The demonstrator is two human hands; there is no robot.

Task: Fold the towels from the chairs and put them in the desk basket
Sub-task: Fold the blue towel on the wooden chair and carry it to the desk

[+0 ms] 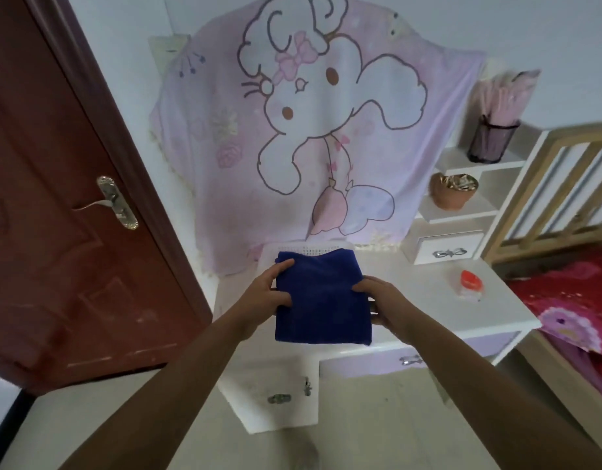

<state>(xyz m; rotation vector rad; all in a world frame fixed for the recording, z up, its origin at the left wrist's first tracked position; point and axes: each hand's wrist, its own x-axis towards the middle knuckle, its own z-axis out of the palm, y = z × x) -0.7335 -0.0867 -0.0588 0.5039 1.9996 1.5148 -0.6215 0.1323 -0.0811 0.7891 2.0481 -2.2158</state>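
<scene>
Gripping folded blue towel (321,300) between left hand (264,295) and right hand (382,301).

One blue towel (321,300) is counted, and one white basket (309,248). Two hands are seen: the left hand (264,293) and the right hand (384,300). One desk (425,300), one door (55,232) with one handle (118,201), and one bed (571,300) are found. One pink cartoon cloth (224,130), one mesh cup (493,140), one brown pot (452,195), one small drawer box (445,249) and one red-topped packet (471,281) are counted.
</scene>
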